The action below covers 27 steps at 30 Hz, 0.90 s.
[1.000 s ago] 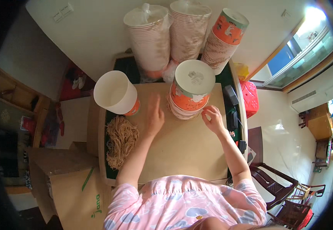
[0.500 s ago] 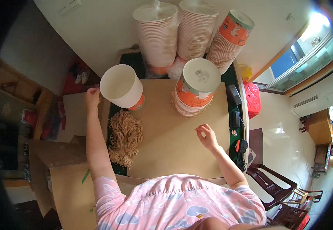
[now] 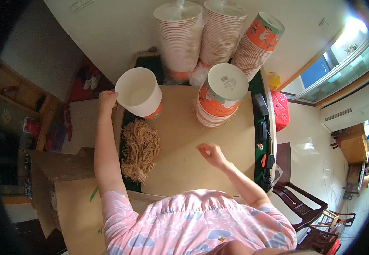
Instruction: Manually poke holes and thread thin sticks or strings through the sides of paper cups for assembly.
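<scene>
At the left of the table, white paper buckets (image 3: 137,91) with an orange base stand open end up. Beside their rim my left hand (image 3: 107,101) is closed, its fingertips at the bucket's edge; what they pinch, if anything, is hidden. My right hand (image 3: 212,154) hovers over the brown board (image 3: 180,165), thumb and fingers curled together, slightly blurred, with nothing I can make out in them. Ahead of it an upside-down stack of orange and green buckets (image 3: 222,97) has beige cord round its lower part. A bundle of beige cord (image 3: 140,148) lies below the white buckets.
Tall bagged bucket stacks (image 3: 178,42) and another upside-down stack (image 3: 259,44) line the back by the wall. Black adapters (image 3: 262,132) and cables run along the right edge. A red stool (image 3: 279,108) and a dark chair (image 3: 301,204) stand right; a cardboard box (image 3: 72,178) stands left.
My right hand has moved left over the board. My left hand has come up closer to the rim of the white buckets. The view has shifted slightly.
</scene>
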{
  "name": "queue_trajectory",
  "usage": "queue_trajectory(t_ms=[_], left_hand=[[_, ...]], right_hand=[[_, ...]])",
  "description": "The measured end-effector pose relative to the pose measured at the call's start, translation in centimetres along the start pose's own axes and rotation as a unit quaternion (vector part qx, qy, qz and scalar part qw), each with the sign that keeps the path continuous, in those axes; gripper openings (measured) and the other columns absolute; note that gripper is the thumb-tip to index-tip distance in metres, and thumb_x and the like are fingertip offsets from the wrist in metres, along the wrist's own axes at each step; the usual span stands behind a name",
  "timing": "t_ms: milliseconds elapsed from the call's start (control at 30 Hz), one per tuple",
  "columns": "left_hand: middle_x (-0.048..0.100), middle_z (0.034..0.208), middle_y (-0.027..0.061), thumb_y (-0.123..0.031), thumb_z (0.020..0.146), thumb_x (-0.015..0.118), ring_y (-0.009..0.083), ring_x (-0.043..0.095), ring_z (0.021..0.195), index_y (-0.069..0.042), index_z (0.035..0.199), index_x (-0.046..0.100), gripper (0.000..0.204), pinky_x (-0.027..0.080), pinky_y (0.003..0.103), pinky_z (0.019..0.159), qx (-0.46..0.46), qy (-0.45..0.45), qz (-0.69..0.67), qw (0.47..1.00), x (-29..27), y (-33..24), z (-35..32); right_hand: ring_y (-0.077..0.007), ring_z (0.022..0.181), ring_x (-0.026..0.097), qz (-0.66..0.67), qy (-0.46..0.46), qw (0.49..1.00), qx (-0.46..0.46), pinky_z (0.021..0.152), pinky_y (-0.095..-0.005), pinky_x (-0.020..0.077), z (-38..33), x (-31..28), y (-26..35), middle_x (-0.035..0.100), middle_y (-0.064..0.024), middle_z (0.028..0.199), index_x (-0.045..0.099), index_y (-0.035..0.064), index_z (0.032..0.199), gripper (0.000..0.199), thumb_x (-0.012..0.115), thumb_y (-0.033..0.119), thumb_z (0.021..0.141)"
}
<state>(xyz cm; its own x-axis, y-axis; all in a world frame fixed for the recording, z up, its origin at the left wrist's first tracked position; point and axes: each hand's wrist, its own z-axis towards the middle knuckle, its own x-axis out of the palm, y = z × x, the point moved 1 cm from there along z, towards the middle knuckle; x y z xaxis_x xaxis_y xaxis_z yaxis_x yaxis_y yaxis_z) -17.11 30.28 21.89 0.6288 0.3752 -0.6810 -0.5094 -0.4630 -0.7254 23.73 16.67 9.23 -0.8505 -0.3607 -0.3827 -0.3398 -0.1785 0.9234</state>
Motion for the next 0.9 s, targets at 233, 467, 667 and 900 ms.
queue_trajectory(t_ms=[233,467,667,900], left_hand=[[0.061,0.071,0.009,-0.008,0.076,0.059,0.0147,0.059,0.058,0.005,0.083,0.061,0.015,0.053,0.029,0.05,-0.015,0.053,-0.083,0.995,1.3,1.5,-0.2],[0.06,0.07,0.0097,-0.005,0.076,0.059,0.0158,0.059,0.057,0.006,0.086,0.06,0.015,0.054,0.03,0.049,-0.021,0.049,-0.128,0.99,1.8,2.0,0.1],[0.061,0.079,0.0115,-0.006,0.078,0.059,0.0171,0.061,0.059,0.005,0.092,0.056,0.018,0.054,0.03,0.049,0.005,0.029,-0.171,0.985,1.5,0.6,-0.8],[0.057,0.085,0.0079,-0.009,0.079,0.057,0.0148,0.06,0.07,0.001,0.094,0.05,0.019,0.051,0.026,0.051,0.085,0.005,-0.267,0.96,-4.9,-6.1,-5.7]], right_hand=[[-0.0103,0.075,0.053,0.237,-0.002,0.971,-0.014,0.065,-0.0241,0.045,16.4,3.5,9.4,0.059,-0.0036,0.084,0.052,-0.0007,0.116,0.033,0.055,0.011,0.086],[-0.0141,0.072,0.058,0.299,-0.063,0.95,0.072,0.064,-0.0255,0.048,22.7,5.0,10.1,0.06,-0.0074,0.084,0.052,-0.004,0.111,0.03,0.056,0.01,0.085],[-0.0154,0.073,0.059,0.369,-0.031,0.923,0.102,0.068,-0.0277,0.0513,23.3,4.1,10.4,0.06,-0.0062,0.082,0.053,-0.0012,0.102,0.021,0.056,0.008,0.084],[-0.0109,0.068,0.056,0.326,-0.113,0.938,-0.018,0.056,-0.023,0.0452,20.7,1.1,18.3,0.057,-0.001,0.074,0.046,0.0079,0.119,0.036,0.059,0.01,0.085]])
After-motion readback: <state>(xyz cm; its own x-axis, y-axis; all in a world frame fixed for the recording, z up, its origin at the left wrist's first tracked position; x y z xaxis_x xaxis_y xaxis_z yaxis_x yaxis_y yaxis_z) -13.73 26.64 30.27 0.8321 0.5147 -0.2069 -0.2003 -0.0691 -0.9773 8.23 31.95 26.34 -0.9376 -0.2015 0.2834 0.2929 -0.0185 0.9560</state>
